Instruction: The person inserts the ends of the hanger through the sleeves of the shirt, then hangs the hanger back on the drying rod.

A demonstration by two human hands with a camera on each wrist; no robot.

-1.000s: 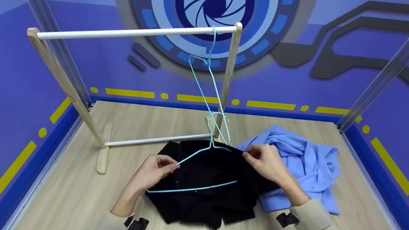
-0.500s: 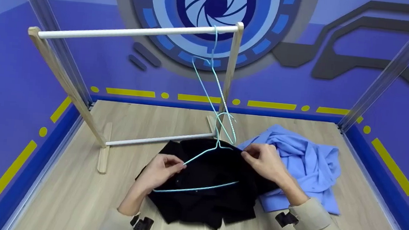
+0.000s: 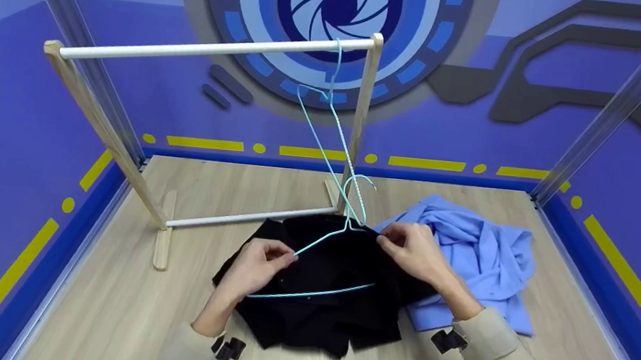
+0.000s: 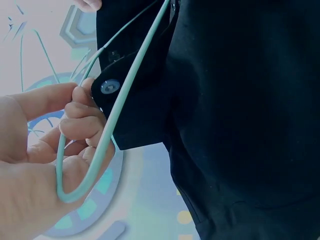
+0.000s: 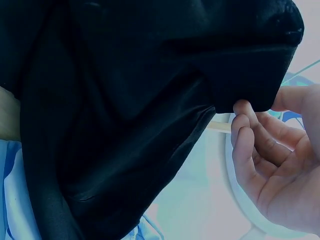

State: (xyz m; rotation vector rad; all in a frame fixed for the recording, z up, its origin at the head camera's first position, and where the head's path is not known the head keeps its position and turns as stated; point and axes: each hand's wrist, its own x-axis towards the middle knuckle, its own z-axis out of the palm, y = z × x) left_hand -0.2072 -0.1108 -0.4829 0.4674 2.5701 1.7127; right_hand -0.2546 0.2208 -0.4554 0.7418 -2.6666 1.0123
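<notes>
A black buttoned shirt (image 3: 336, 329) lies bunched at the front of the wooden surface. My left hand (image 3: 252, 267) pinches the left shoulder of a mint-green wire hanger (image 3: 321, 241); its rounded corner loops by the palm in the left wrist view, near a shirt button (image 4: 110, 86). The hanger's right part is hidden inside the shirt, while its hook stands up beyond the collar. With thumb and fingers, my right hand (image 3: 415, 255) holds the shirt's upper right edge, whose dark collar corner (image 5: 255, 80) shows in the right wrist view.
Behind the shirt stands a rack with a white top rail (image 3: 210, 50) and wooden legs. Another mint-green hanger (image 3: 309, 122) hangs near its right end, dangling close behind the held one. A crumpled blue shirt (image 3: 476, 257) lies to the right, partly under the black sleeve.
My left hand has moved right and slightly away from me, sliding the hanger rightward along the shirt's opening. My right hand has hardly moved on the fabric edge.
</notes>
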